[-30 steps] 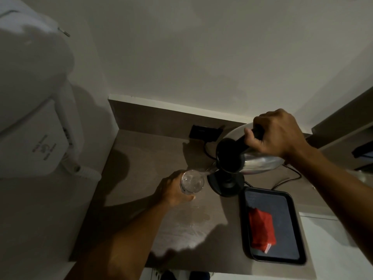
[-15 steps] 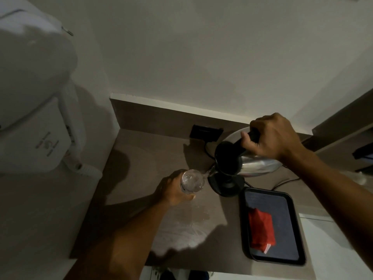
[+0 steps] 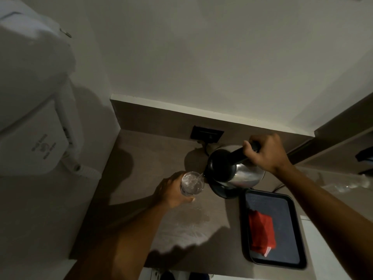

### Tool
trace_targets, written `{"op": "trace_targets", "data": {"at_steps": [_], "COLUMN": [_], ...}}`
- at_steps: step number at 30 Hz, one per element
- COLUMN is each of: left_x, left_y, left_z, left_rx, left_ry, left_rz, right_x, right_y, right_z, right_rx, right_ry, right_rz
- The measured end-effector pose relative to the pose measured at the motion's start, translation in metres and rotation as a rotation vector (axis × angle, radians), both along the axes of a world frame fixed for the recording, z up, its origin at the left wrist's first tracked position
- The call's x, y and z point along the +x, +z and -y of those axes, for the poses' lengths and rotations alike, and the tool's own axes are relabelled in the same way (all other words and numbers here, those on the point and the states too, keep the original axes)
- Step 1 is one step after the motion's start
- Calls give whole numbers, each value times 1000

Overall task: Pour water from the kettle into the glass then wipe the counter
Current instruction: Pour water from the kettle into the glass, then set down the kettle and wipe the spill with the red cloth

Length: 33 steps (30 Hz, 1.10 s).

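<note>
A steel kettle (image 3: 245,175) with a black lid and black handle is tipped leftward above its black base (image 3: 222,191). My right hand (image 3: 266,153) grips the handle. A thin stream of water runs from the spout into a clear glass (image 3: 191,182), which my left hand (image 3: 171,191) holds from the left side over the brown counter (image 3: 141,178). Water shows inside the glass. A wet patch (image 3: 193,223) lies on the counter in front of the glass. A folded red cloth (image 3: 261,231) rests on a black tray (image 3: 282,257) to the right.
A white appliance (image 3: 32,110) hangs on the left wall above the counter. A black wall socket (image 3: 206,134) with a cord sits behind the kettle. A wooden shelf (image 3: 343,126) juts out at the right. The counter's front edge runs just below the tray.
The kettle has tilted further toward the glass and sunk closer to its base, with my right hand lower on the handle. The glass and my left hand stay put.
</note>
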State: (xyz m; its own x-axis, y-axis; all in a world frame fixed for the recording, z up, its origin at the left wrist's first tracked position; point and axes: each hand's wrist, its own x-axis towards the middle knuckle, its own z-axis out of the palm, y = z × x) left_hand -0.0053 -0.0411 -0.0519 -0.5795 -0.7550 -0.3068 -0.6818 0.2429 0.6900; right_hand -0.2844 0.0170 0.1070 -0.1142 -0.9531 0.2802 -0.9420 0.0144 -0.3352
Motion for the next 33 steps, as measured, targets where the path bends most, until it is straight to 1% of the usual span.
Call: {"op": "trace_targets", "data": {"at_steps": [3, 5, 8, 16, 19, 21, 25, 29, 31, 33], "left_x": [-1, -2, -2, -4, -5, -6, -8, -10, -11, -13], "left_y": [-1, -2, -3, -4, -5, -6, -9, -12, -14, -16], "left_z": [0, 0, 0, 0, 0, 0, -1, -1, -1, -2], "left_rx": [-6, -7, -11, 4, 6, 6, 2, 8, 15, 13], "left_ry": [8, 5, 15, 32, 45, 51, 57, 63, 70, 90], "left_rz": [7, 0, 3, 4, 9, 11, -5, -21, -23, -29], "right_x": [-10, -17, -27, -49, -48, -47, -56, -57, -51, -47], "right_y": [-20, -33, -52, -95, -104, -104, -110, -112, -107, -102], "right_z": [-10, -17, -24, -41, -45, -45, -50, -59, -60, -61], "right_rx": [-48, -65, -72, -152, -205, -202, -170, -93, -83, -100], "right_ry": [-117, -237, -382, -603, -601, -568, -580, -578, -532, -551], "right_rz": [202, 336, 494, 730, 833, 841, 825, 720, 719, 779]}}
